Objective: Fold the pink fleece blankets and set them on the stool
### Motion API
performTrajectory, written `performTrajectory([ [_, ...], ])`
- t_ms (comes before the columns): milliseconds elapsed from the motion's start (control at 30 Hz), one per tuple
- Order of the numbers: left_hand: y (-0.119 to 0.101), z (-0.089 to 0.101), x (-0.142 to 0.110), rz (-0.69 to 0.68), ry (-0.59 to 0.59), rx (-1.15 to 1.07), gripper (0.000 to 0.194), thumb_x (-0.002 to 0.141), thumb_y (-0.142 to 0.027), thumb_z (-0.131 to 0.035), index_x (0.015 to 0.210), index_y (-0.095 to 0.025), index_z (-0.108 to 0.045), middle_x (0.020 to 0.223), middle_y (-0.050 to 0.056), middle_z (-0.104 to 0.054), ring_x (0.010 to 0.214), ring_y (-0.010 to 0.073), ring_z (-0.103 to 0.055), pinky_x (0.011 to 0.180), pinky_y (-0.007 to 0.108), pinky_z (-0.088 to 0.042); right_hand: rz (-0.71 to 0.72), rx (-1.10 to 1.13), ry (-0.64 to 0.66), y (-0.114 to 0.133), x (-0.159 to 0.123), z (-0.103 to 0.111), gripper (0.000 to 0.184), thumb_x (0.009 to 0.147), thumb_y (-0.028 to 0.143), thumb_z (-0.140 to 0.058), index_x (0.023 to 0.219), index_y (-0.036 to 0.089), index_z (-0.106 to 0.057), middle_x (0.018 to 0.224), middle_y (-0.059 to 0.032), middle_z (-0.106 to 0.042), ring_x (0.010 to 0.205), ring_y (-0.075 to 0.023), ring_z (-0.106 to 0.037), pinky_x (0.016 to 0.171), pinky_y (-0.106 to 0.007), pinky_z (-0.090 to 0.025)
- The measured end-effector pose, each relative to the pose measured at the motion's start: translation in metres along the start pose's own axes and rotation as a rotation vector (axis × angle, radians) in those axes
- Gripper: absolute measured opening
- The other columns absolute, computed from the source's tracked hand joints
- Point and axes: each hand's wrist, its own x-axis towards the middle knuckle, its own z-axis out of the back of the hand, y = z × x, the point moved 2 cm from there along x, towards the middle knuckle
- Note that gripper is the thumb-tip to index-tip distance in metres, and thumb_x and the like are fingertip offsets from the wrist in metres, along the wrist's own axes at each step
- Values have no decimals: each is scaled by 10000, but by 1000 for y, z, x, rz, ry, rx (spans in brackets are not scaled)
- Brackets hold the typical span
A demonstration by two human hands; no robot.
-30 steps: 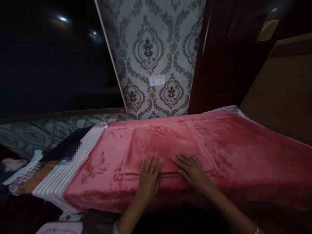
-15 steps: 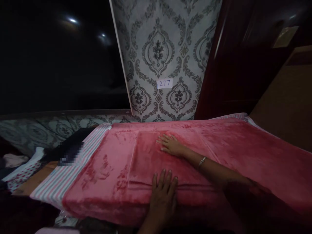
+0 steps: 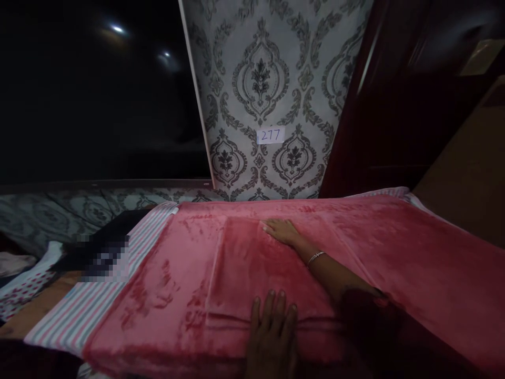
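A folded piece of pink plush cloth (image 3: 242, 268) lies flat on a spread pink plush blanket (image 3: 173, 273). My right hand (image 3: 281, 231), with a thin silvery bracelet (image 3: 315, 256) at the wrist, rests palm down near the cloth's far edge. Its fingers are stretched out and point left. At the near folded edge, my left hand (image 3: 272, 334) also lies flat, fingers slightly apart and pointing away from me. Neither hand grips anything. Layered folds show on both sides of the left hand.
Under the blanket, a striped cloth (image 3: 104, 279) sticks out at the left. Dark and dotted fabrics (image 3: 27, 284) lie beyond it. A large black screen (image 3: 98, 100) hangs on the patterned wall (image 3: 262, 100), beside a paper label (image 3: 270, 135) reading 277. A dark red door-like panel (image 3: 379, 116) stands right.
The view has shifted slightly. My right hand has slid a little to the right along the far edge. My left hand sits lower in view, still on the near fold.
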Motion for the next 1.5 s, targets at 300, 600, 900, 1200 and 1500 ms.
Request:
performTrajectory([
  [300, 27, 25, 9, 80, 2, 12, 534, 864, -332, -584, 1379, -196, -549, 1499, 98, -482, 1463, 277, -297, 1235, 530, -75, 165, 1, 12, 48, -29, 16, 584, 1013, 561, -265, 1549, 328, -286, 1640, -59, -169, 1510, -284, -108, 1175, -596, -123],
  [600, 31, 10, -11, 230, 34, -4, 764, 745, -473, -726, 1451, -317, -477, 1566, 110, -379, 1462, 403, -246, 1169, 637, -140, 512, 7, 100, 101, -20, -11, 633, 984, 644, -286, 1552, 366, -249, 1646, -12, -144, 1511, -318, -46, 1163, -653, -38],
  [900, 30, 8, -11, 270, 56, -10, 715, 727, -423, -725, 1407, -323, -527, 1555, 83, -403, 1464, 383, -257, 1187, 599, -149, 233, -15, 148, 95, 63, -21, 631, 995, 616, -251, 1566, 348, -225, 1642, -17, -180, 1482, -293, -219, 1183, -526, -199],
  [1200, 32, 4, -13, 271, 47, -31, 790, 748, -446, -713, 1479, -336, -434, 1560, 89, -393, 1458, 394, -268, 1184, 621, -157, 134, -3, 101, 104, 66, -15, 620, 1004, 608, -217, 1553, 327, -279, 1613, -67, -274, 1466, -295, -263, 1165, -539, -221],
  [1500, 38, 12, -8, 197, 86, 12, 714, 819, -443, -661, 1484, -332, -428, 1575, 91, -366, 1450, 374, -295, 1179, 616, -161, 262, 20, 1, 91, -26, 9, 583, 1006, 541, -344, 1541, 314, -316, 1632, -64, -213, 1499, -308, -144, 1183, -580, -114],
])
